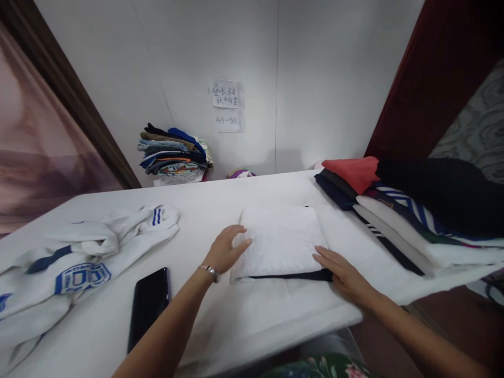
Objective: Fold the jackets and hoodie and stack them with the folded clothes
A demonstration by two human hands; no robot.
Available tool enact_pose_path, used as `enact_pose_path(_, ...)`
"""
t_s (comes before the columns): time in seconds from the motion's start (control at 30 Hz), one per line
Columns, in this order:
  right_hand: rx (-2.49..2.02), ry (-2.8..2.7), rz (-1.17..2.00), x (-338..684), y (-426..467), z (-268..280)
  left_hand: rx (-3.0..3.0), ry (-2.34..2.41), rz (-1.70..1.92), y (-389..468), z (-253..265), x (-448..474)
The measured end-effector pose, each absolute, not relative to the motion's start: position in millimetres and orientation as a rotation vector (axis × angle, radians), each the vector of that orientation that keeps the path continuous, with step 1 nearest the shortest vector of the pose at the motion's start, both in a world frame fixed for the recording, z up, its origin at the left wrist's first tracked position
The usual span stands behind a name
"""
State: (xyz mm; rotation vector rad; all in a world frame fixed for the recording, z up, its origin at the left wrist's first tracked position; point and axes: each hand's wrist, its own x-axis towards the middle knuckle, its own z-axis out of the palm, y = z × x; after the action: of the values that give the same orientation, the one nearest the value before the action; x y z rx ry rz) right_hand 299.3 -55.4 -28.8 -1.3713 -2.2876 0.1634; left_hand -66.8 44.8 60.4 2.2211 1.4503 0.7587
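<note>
A white garment [281, 236], folded into a flat rectangle, lies on the white-covered table in front of me. A dark strip of cloth [291, 275] shows along its near edge. At its left edge rests my left hand [228, 245], fingers apart, with a metal band on the wrist. My right hand [343, 273] touches the right edge, its fingers stretched over the cloth and the dark strip's end. Neither hand is wrapped round anything.
A loose white garment with blue markings [88, 262] lies at the left, near a black phone [147, 304]. Folded clothes [405, 210] are piled at the right. Behind the table's far edge [189, 188] stands another clothes stack [175, 155]. Handwritten papers [228, 107] hang on the wall.
</note>
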Motion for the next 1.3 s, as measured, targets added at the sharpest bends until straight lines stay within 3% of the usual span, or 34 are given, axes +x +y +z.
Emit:
enact_pose_path(0.27, -1.372, -2.146, 0.349, 284.8, -46.8, 17.2, 2.403, 1.566, 0.536, 75.5, 17.7, -6.8)
enact_pose_path(0.47, -1.341, -2.178, 0.355, 232.3, 52.4, 44.9, 2.445, 1.594, 0.496, 72.3, 14.8, -8.5)
enact_pose_path(0.7, -1.953, -2.231, 0.35, 234.1, 142.0, 12.8, 2.423, 1.621, 0.467, 74.8, 10.8, -11.0)
enact_pose_path(1.0, -1.986, -2.221, 0.328, 246.6, 149.8, -5.6, 2.271, 1.708, 0.215, 133.8, 46.4, 2.1)
enact_pose_path(1.3, -1.94, -2.055, 0.331, 277.0, 160.7, -10.6, 2.086, 1.712, 0.082, 168.3, 22.6, 7.8)
